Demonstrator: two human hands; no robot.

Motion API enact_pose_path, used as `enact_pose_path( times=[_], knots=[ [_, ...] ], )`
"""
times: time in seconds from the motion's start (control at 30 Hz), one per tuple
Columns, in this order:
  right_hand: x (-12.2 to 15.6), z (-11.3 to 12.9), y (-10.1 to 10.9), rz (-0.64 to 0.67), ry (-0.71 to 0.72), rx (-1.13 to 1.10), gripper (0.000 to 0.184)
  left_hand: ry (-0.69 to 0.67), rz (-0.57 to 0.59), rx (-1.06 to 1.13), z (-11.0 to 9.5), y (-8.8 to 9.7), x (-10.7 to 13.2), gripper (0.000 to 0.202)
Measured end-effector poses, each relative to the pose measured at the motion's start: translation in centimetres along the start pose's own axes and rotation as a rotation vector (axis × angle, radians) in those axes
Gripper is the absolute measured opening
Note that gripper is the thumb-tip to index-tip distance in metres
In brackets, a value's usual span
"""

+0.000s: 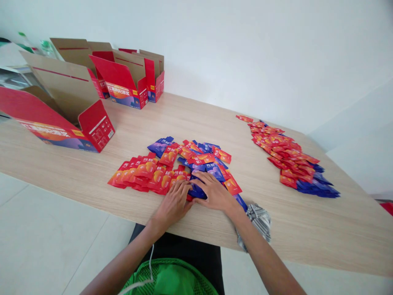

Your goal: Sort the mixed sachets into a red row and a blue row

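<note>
In front of me on the table lies a mixed pile of red sachets (158, 176) and blue sachets (213, 170). My left hand (174, 203) is at the pile's near edge, its fingers bent together over red sachets, with a bit of red showing between fingers and thumb. Beside it, my right hand (214, 191) reaches across the blue sachets with fingers stretched and thumb apart. A blue sachet (197, 191) lies between the two hands, partly covered by the right fingers. Several red sachets overlap in a row left of my left hand.
Open red cartons stand at the left, one close (96, 127) and others (125, 94) farther back by the wall. A longer heap of red and blue sachets (282, 151) lies at the right. A striped grey cloth (259, 221) sits at the table's front edge near my right forearm.
</note>
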State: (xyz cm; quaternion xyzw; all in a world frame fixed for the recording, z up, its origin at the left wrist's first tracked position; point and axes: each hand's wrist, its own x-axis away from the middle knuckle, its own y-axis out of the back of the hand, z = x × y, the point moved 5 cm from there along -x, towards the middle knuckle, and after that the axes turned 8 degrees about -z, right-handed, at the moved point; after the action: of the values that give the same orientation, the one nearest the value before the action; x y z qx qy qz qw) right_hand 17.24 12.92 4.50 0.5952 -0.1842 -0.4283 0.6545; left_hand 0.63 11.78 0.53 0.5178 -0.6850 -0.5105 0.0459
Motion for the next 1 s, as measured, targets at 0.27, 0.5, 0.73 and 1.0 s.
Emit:
enact_pose_path(
  times=[0.27, 0.5, 0.73, 1.0],
  knots=[
    [0.4, -0.3, -0.4, -0.022, 0.041, 0.042, 0.054, 0.026, 0.002, 0.012, 0.5, 0.2, 0.5, 0.05],
    [1.2, -0.8, -0.2, -0.062, 0.021, 0.063, 0.05, 0.01, 0.034, -0.036, 1.0, 0.0, 0.6, 0.048],
    [1.9, -1.6, 0.5, -0.088, -0.045, 0.055, 0.048, 0.006, 0.023, -0.093, 1.4, 0.2, 0.8, 0.032],
    [2.6, -2.6, 0.7, -0.108, -0.055, 0.064, 0.045, 0.028, 0.004, -0.11, 2.2, 0.4, 1.3, 0.029]
  ],
)
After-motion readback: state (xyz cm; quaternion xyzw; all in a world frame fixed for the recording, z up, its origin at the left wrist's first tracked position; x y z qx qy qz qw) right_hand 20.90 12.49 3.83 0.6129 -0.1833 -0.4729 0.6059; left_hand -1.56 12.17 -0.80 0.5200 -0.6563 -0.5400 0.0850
